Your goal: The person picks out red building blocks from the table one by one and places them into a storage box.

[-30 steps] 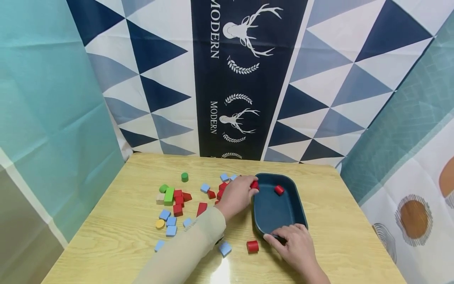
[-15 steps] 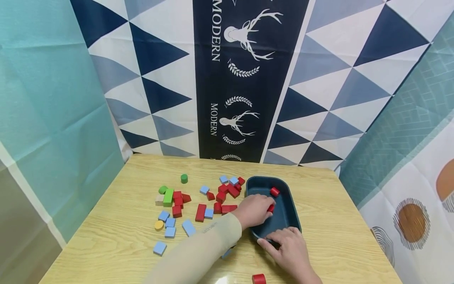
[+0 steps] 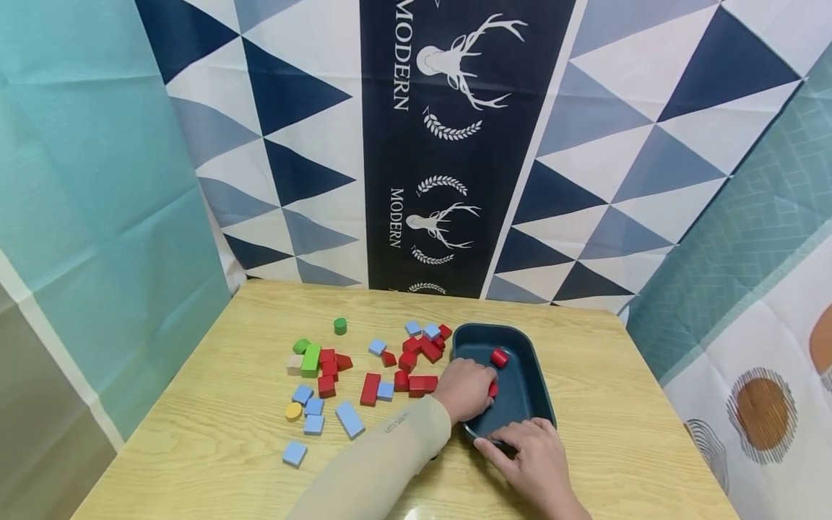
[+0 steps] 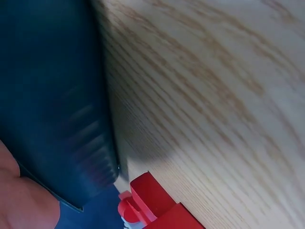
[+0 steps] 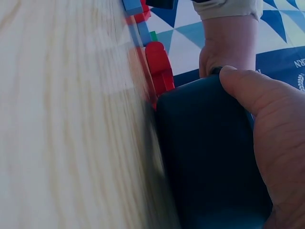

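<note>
My left hand (image 3: 464, 390) reaches over the left rim of a dark blue rectangular tray (image 3: 542, 390). It pinches a red block (image 3: 493, 390) low inside, mostly covered by the fingers. A red cylinder (image 3: 500, 357) lies farther back in the tray. At the near end, my right hand (image 3: 533, 458) grips the rim, thumb on the near side. The right wrist view has that hand (image 5: 281, 124) along the tray's outer wall (image 5: 209, 152). Part of the left hand (image 4: 28, 200) appears over the tray edge in the left wrist view, beside the tray's side (image 4: 52, 86).
Several red blocks (image 3: 408, 361) lie left of the tray, some close to its rim. Farther left are light blue blocks (image 3: 349, 419), green blocks (image 3: 310, 360), a yellow disc (image 3: 294, 412) and a pale wooden block (image 3: 295, 365). A patterned cloth (image 3: 312, 144) hangs behind the table.
My left hand has carried the red block rightward over the rim into the tray. The tray has shifted slightly left. A red cylinder in front has rolled nearer and out of the head view.
</note>
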